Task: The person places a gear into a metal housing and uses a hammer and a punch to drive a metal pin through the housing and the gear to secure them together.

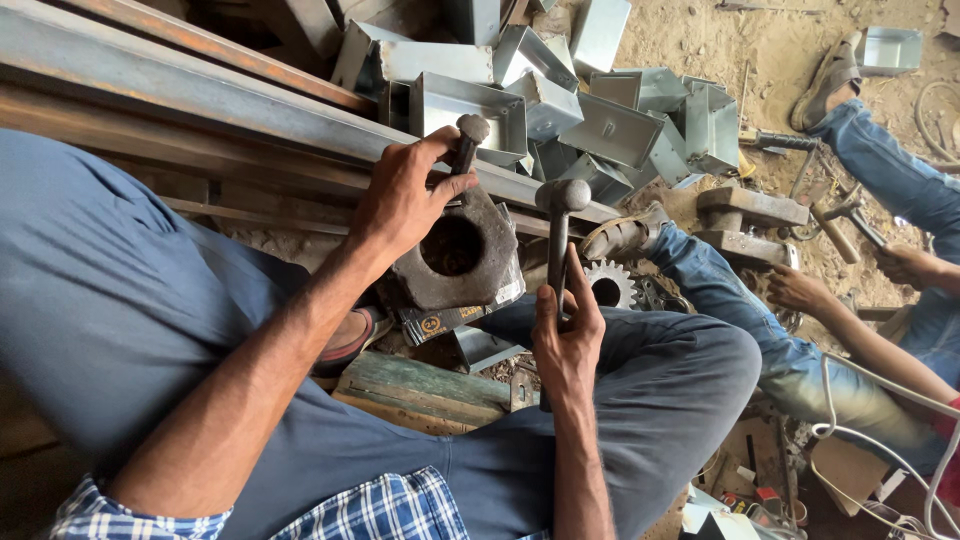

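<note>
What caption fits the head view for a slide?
Left hand steadies a punch over a holed metal block; right hand grips a hammer, beside folded metal boxes.

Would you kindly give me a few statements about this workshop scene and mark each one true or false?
1. The right hand holds a hammer upright by its handle. True.
2. The left hand lies flat on the person's knee. False: it grips a round-headed metal punch above the heavy block.
3. The heavy block has a round hole in it. True.
4. The folded sheet-metal boxes are stacked neatly in a crate. False: they lie in a loose pile on the ground.
5. A second person in jeans sits to the right. True.
6. The toothed gear wheel rests on top of the heavy block. False: it lies beside it, behind the hammer handle.
</note>
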